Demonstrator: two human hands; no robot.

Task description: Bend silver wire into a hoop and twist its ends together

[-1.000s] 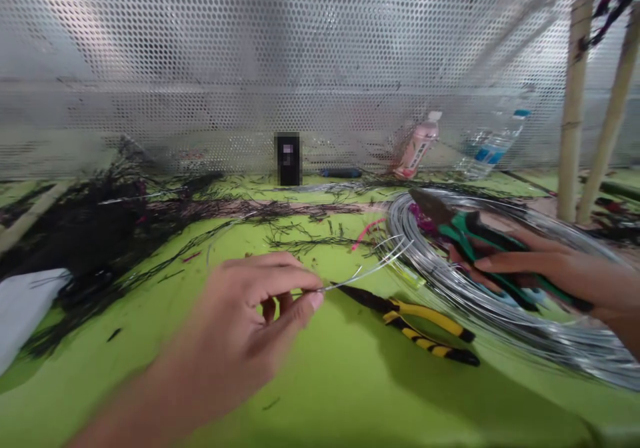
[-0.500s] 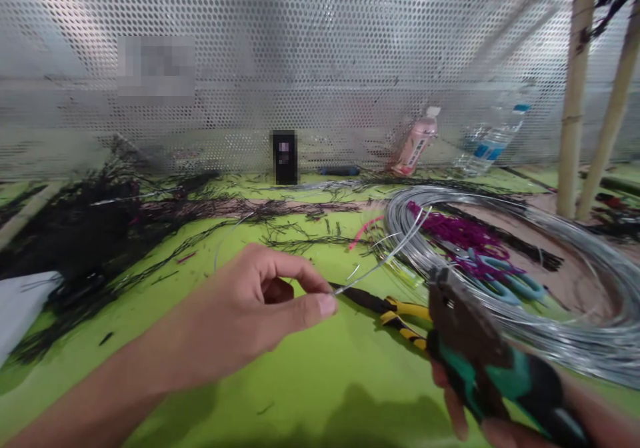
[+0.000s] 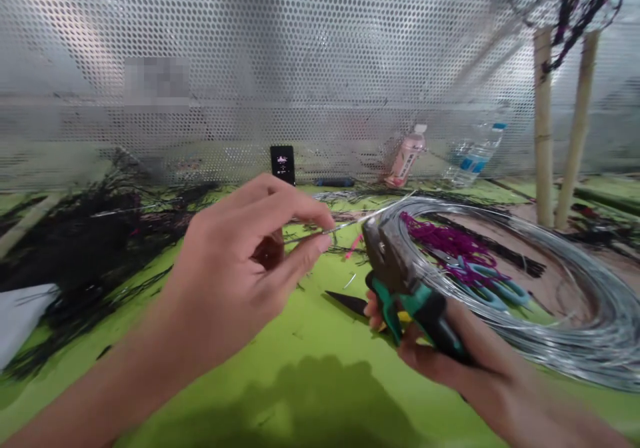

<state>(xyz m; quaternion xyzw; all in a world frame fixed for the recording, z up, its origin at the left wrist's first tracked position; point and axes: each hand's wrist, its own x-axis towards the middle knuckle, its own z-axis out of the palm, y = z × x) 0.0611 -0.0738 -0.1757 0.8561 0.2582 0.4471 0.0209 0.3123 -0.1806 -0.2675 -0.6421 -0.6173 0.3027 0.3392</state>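
Between thumb and forefinger, my left hand [image 3: 245, 261] pinches a thin silver wire [image 3: 350, 221], which slants up to the right. My right hand [image 3: 450, 348] is wrapped round green-and-black pliers [image 3: 400, 261]. The dark head of the pliers is beside the wire, right of my left fingertips; whether the jaws touch the wire I cannot tell. Below them a second pair of pliers [image 3: 346, 301] with yellow handles lies on the green surface, partly hidden by my right hand. A large coil of silver wire [image 3: 590, 341] lies at the right.
Inside the coil are purple strands [image 3: 445, 238] and blue-handled scissors [image 3: 490, 288]. A pink bottle [image 3: 406, 158], a clear bottle [image 3: 477, 158] and a phone [image 3: 283, 163] stand before the perforated panel [image 3: 300, 55]. Black strands [image 3: 100, 248] cover the left. Two bamboo poles [image 3: 544, 135] rise at the right.
My left hand has risen with the wire. The right hand has brought the green-and-black pliers left and up, beside the wire. The view has shifted slightly.
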